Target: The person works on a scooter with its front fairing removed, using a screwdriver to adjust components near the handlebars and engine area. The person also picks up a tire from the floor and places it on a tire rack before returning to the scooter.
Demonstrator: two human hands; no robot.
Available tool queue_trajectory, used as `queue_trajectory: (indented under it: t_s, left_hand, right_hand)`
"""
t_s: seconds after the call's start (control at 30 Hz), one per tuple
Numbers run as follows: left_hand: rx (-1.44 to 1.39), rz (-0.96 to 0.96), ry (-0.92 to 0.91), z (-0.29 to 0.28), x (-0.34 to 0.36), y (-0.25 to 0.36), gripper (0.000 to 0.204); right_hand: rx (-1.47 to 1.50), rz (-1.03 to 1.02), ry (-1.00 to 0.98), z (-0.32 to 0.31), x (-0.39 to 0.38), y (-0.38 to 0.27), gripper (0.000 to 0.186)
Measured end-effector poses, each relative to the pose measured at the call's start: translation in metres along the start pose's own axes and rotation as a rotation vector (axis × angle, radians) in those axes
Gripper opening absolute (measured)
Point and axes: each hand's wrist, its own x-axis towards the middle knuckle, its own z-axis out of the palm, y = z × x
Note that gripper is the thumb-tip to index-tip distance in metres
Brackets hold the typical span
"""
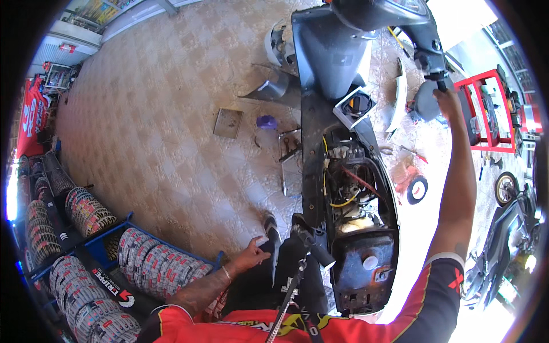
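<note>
A partly stripped motor scooter stands in front of me, its seat off. My right hand is closed around the black handlebar grip at the upper right, my arm stretched out. Near my thigh, my left hand hovers with its fingers apart and nothing in it. The bare engine bay shows wires and a yellow hose. Behind it lies a dark, rusty fuel tank with a pale round cap. A small open box with a black round part rests on the footboard.
Racks of wrapped tyres crowd the lower left. On the tiled floor lie a square metal tray, a purple cloth, tools and loose body panels. A red tool cart and another motorcycle are at the right.
</note>
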Motion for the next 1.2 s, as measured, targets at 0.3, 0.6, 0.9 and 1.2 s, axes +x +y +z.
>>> queue_trajectory:
  t_s: [0.3, 0.6, 0.9, 1.2]
  left_hand:
    - [0.129, -0.015, 0.077, -0.010, 0.031, -0.058, 0.086]
    - [0.039, -0.005, 0.175, -0.040, 0.004, -0.066, 0.076]
    - [0.004, 0.037, 0.107, -0.023, 0.011, -0.041, 0.083]
    - [0.096, -0.078, 0.044, -0.018, 0.032, -0.029, 0.064]
  right_hand:
    - [-0.226, 0.135, 0.073, -0.009, -0.024, -0.033, 0.048]
    - [-0.164, 0.165, 0.171, 0.005, -0.002, -0.020, 0.050]
    - [-0.199, 0.039, 0.151, 0.006, 0.027, 0.001, 0.047]
    - [-0.035, 0.038, 0.048, 0.006, 0.024, 0.010, 0.048]
